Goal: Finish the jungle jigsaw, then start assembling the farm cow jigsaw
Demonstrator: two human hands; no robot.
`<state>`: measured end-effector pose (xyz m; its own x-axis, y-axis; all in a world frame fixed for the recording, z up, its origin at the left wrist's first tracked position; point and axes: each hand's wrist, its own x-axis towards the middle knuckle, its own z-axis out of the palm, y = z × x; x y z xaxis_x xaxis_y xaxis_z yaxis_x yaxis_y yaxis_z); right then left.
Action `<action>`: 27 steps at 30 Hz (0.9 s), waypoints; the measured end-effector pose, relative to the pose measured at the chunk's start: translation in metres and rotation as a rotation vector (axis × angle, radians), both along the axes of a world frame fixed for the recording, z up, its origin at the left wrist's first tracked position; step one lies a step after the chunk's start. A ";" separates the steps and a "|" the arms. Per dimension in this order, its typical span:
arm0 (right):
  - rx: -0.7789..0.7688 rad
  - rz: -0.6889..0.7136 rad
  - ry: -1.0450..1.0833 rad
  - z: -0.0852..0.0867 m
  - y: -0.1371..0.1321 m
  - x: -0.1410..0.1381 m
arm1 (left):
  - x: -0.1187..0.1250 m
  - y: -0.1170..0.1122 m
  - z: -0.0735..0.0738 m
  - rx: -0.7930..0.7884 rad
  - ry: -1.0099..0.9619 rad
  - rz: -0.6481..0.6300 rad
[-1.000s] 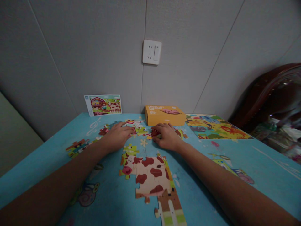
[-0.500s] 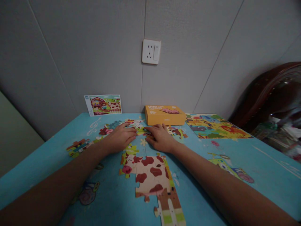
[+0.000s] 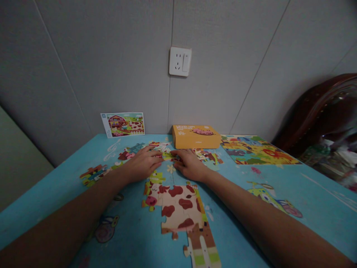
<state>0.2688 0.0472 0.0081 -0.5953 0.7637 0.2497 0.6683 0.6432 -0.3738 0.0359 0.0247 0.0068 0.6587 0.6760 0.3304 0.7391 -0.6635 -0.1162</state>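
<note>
Both my hands rest among loose jigsaw puzzle pieces (image 3: pixel 167 155) near the back of the table. My left hand (image 3: pixel 143 163) lies over some of them, fingers stretched out to the right and slightly apart. Just across a small gap, my right hand (image 3: pixel 189 163) has its fingers extended left, the tips touching pieces; part of what lies beneath is hidden. Closer to me, between my forearms, is a joined section of puzzle showing a spotted cow (image 3: pixel 181 206). A white fence section (image 3: pixel 202 245) is attached at its lower right.
A picture card (image 3: pixel 124 124) leans on the wall at back left. The orange puzzle box (image 3: pixel 196 140) stands behind my right hand, with an animal picture sheet (image 3: pixel 256 150) to its right. More pieces (image 3: pixel 95 174) lie left of my left forearm. The tablecloth (image 3: pixel 237 238) is blue.
My right hand's fingers have shifted slightly over the pieces, with the index finger less raised. My left hand stays nearly in place. The joined cow section has not moved.
</note>
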 end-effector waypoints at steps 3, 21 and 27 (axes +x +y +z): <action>-0.001 -0.009 0.013 -0.001 0.000 0.000 | 0.000 0.000 -0.001 -0.006 -0.034 0.011; 0.112 -0.126 -0.067 -0.001 0.003 0.005 | 0.005 -0.005 0.005 -0.047 -0.110 -0.062; 0.096 -0.048 -0.011 -0.001 0.004 0.004 | 0.007 -0.006 0.009 -0.062 -0.145 -0.114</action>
<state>0.2727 0.0511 0.0071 -0.5613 0.7647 0.3165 0.7031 0.6423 -0.3049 0.0433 0.0184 0.0159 0.6802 0.6219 0.3880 0.6652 -0.7461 0.0297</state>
